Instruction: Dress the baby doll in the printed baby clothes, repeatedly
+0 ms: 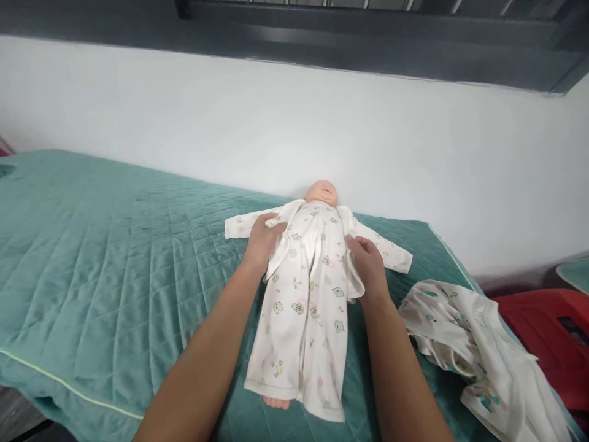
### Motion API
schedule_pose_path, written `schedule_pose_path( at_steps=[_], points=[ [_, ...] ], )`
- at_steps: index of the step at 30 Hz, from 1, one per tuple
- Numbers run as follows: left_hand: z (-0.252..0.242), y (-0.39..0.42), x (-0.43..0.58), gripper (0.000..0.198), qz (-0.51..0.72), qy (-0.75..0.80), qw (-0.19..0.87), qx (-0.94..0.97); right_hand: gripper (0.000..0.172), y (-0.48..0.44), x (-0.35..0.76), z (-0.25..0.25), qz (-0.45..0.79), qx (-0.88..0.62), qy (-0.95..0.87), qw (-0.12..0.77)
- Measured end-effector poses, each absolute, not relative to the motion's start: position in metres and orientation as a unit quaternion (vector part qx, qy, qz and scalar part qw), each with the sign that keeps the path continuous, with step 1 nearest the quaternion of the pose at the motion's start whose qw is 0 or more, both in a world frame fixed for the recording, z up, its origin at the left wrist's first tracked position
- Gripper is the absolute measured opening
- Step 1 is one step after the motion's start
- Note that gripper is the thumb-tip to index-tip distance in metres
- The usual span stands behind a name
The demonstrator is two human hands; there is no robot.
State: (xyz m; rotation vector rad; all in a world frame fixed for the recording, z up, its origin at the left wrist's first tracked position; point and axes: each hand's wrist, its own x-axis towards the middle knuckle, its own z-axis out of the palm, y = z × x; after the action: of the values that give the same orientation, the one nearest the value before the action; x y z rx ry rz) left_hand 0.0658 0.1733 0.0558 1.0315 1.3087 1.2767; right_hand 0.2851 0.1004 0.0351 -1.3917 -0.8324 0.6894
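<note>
My left hand (pixel 263 240) reaches forward on a straight arm, fingers curled over the left front flap of the romper (pixel 306 301). White with small prints, the romper lies on the doll (pixel 323 192), sleeves spread, near the far edge of the teal quilted bed (pixel 115 258). My right hand (pixel 368 265) pinches the right flap. A second garment (pixel 469 331) lies crumpled at the bed's right edge.

A baby doll (pixel 322 191) lies face up on a green quilted bed (pixel 115 245), dressed in a white printed sleepsuit (pixel 306 294), sleeves spread wide, one bare foot showing.
</note>
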Motion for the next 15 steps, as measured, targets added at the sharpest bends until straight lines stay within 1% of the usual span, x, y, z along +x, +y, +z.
schedule_pose_path(
  at_steps=[3, 6, 9, 11, 15],
  points=[
    [0.052, 0.178, 0.063, 0.042, 0.509, 0.532, 0.493, 0.464, 0.043, 0.110, 0.289, 0.032, 0.336, -0.621, -0.328, 0.628],
    [0.044, 0.185, 0.053, 0.040, 0.506, 0.550, 0.462, 0.477, 0.041, 0.114, 0.296, 0.029, 0.312, -0.635, -0.347, 0.615],
    [0.032, 0.190, 0.036, 0.041, 0.525, 0.607, 0.342, 0.490, 0.040, 0.110, 0.312, 0.026, 0.274, -0.656, -0.353, 0.608],
    [0.024, 0.190, 0.022, 0.044, 0.516, 0.641, 0.256, 0.507, 0.040, 0.103, 0.329, 0.024, 0.238, -0.678, -0.353, 0.599],
    [0.015, 0.184, 0.001, 0.046, 0.440, 0.688, 0.172, 0.551, 0.035, 0.088, 0.364, 0.022, 0.147, -0.733, -0.341, 0.571]
  ],
)
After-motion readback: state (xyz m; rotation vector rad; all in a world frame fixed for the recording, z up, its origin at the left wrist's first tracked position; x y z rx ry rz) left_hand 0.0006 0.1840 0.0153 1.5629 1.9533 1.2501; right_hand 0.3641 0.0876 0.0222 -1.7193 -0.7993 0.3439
